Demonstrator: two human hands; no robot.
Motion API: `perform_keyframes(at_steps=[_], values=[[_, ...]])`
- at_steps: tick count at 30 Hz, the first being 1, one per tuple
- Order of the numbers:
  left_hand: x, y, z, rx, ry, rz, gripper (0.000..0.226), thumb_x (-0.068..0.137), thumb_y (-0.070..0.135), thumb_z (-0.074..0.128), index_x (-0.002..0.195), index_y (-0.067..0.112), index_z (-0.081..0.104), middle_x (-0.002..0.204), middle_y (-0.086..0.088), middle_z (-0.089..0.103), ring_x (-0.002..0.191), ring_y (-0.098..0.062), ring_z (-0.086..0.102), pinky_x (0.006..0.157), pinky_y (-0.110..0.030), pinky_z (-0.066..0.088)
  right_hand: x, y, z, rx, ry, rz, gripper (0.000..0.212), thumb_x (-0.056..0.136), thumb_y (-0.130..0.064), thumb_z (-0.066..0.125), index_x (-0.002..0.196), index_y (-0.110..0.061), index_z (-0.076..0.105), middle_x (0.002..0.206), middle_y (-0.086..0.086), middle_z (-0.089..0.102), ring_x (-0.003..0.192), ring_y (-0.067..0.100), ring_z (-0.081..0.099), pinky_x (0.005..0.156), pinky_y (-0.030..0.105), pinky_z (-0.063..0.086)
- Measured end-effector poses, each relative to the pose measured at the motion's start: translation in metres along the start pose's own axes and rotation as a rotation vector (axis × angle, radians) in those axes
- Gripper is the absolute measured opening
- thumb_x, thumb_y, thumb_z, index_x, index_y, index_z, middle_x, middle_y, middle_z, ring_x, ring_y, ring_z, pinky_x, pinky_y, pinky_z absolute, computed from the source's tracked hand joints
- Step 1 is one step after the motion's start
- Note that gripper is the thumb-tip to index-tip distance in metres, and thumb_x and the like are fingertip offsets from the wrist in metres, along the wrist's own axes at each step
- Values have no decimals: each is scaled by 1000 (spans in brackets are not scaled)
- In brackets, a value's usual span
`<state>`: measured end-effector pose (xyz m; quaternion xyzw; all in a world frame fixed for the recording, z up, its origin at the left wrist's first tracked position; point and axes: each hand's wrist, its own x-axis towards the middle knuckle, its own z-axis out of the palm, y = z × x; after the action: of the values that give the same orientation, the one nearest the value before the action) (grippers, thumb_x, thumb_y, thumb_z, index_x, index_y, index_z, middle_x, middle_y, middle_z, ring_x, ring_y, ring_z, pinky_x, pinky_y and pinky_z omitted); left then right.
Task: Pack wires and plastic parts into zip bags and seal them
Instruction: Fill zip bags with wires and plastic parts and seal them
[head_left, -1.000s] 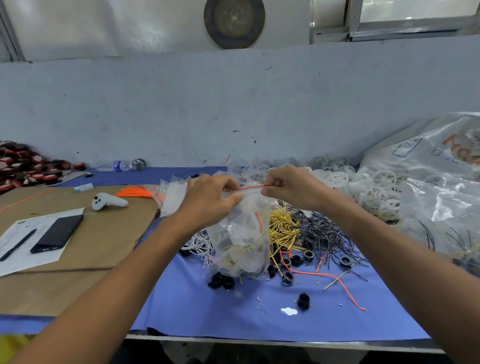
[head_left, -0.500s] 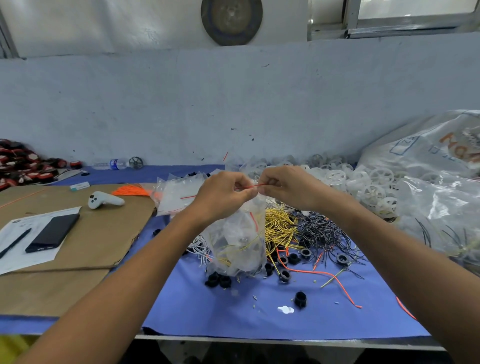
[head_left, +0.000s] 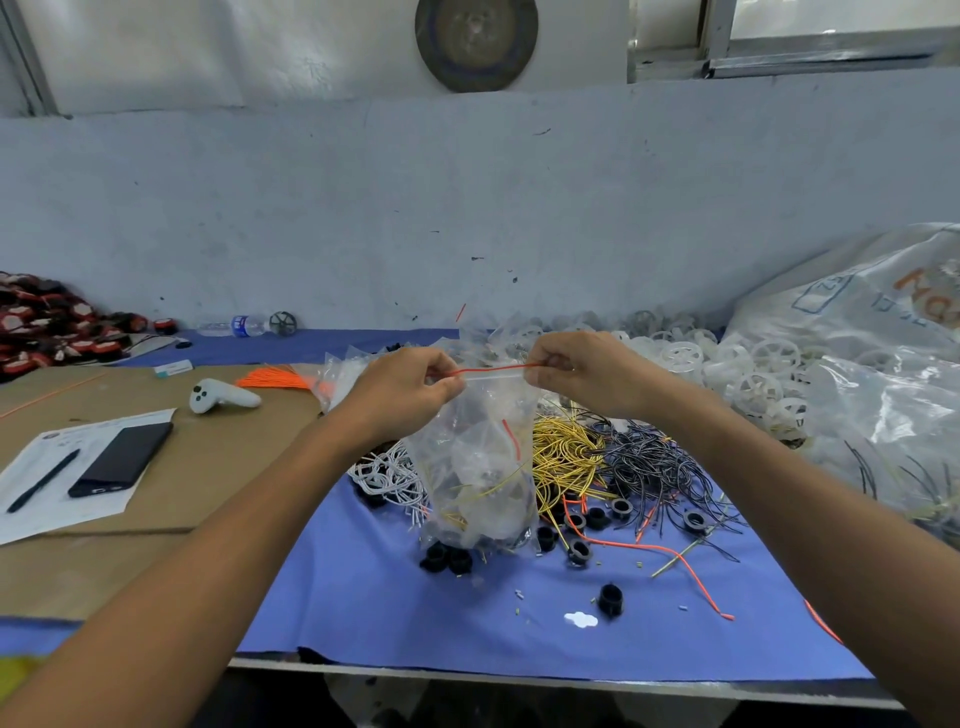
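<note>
The left hand and right hand have spread apart, each grip pinching the bag top; sealing appears nearly complete.

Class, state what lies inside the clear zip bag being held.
Inside the zip bag: yellow wire, a short red wire, and clear plastic parts. Glare and creases hide the rest.

This is looking like a small packing workshop. Loose wires are lying heaped on the cloth-covered tabletop, white plastic wheels are piling against the scuffed wall, and a bulk sack is slumping beside them.
</note>
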<state>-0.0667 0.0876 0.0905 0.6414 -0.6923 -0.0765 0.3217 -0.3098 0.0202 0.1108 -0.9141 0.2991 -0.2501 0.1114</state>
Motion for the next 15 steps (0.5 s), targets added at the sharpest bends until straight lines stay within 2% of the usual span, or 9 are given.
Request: perform_keyframes(at_steps=[4,8,12,15], values=[[-4,-17,-7,31,5,-30,10,93,39,64,92,29,65,96,14,68,99,-10,63,95,-41,50,0,4,-2,-7,1,12,9,95,-29,61,86,-28,61,75,-16,60,66,-6,54,59,11,37],[-8,-32,-12,25,17,-51,8,93,37,65,88,31,63,92,15,66,95,-9,62,90,-36,49,-1,4,-2,17,0,15,11,96,-26,61,85,-29,59,74,-19,58,65,-14,53,60,4,38],[-13,-41,-18,14,78,-52,11,92,34,66,82,34,61,83,18,64,80,-5,59,69,-26,43,0,6,-1,21,8,40,11,96,-28,59,86,-28,59,76,-17,59,67,-7,53,59,6,38],[-16,-44,-20,-12,116,-60,12,91,35,67,80,35,61,83,16,65,78,-2,59,69,-26,44,-3,10,6,83,27,75,13,98,-31,56,84,-30,57,76,-13,57,67,1,52,59,14,37]])
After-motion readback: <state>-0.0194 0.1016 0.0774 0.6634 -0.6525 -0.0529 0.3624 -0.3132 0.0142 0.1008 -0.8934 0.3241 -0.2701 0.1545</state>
